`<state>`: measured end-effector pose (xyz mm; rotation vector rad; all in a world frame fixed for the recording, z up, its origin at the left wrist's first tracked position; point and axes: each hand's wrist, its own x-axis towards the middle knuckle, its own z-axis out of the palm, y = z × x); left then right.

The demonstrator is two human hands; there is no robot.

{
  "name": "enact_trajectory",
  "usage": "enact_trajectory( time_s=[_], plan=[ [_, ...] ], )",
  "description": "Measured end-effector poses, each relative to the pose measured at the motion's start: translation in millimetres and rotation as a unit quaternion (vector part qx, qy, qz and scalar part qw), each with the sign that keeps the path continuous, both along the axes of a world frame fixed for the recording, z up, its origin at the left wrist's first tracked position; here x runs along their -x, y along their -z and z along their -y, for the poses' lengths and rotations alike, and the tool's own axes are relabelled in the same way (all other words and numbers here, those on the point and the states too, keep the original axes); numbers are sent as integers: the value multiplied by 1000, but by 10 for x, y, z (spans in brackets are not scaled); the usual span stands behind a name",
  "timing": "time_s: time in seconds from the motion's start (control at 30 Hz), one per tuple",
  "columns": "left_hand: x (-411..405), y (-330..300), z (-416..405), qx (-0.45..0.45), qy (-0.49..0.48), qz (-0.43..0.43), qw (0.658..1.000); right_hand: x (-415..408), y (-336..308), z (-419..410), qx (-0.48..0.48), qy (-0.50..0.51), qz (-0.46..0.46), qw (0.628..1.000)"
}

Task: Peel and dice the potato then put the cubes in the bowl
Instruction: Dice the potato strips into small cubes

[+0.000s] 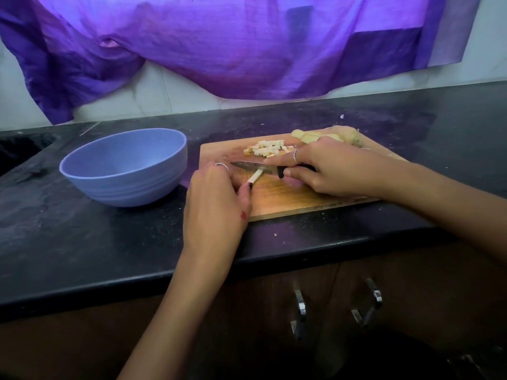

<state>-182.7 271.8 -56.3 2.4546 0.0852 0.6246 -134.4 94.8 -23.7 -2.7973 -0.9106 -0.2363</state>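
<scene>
A wooden cutting board (pixel 296 198) lies on the black counter. My left hand (pixel 216 204) pinches a pale potato stick (pixel 255 176) flat on the board. My right hand (pixel 329 168) grips the black handle of a knife (pixel 248 165), index finger along the blade's back; the blade crosses the far end of the stick. A pile of small potato cubes (pixel 267 148) sits at the board's far side. Behind my right hand lie larger peeled potato pieces (pixel 326 135). The blue bowl (pixel 123 171) stands left of the board with nothing in it.
A purple cloth (pixel 219 45) hangs over the white wall behind the counter. The counter's front edge (pixel 164 278) runs below my forearms, with brown cabinet doors and metal handles (pixel 300 311) underneath. Small potato scraps dot the counter near the board.
</scene>
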Motion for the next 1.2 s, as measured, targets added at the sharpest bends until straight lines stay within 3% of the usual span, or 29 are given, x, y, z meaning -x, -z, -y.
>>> enact_trajectory(
  time_s=[0.23, 0.5, 0.9, 1.03, 1.2],
  plan=[
    [-23, 21, -12, -17, 2, 14, 1000, 91, 104, 149, -24, 17, 42, 999],
    [-29, 26, -14, -8, 6, 14, 1000, 135, 26, 59, -44, 6, 7, 999],
    [17, 6, 3, -8, 14, 26, 1000, 150, 44, 39, 10, 16, 8, 1000],
    [-11, 36, -13, -13, 13, 34, 999, 171, 89, 160, 27, 51, 47, 997],
    [-3, 40, -12, -12, 19, 40, 999, 264, 91, 141, -26, 25, 67, 997]
  ],
)
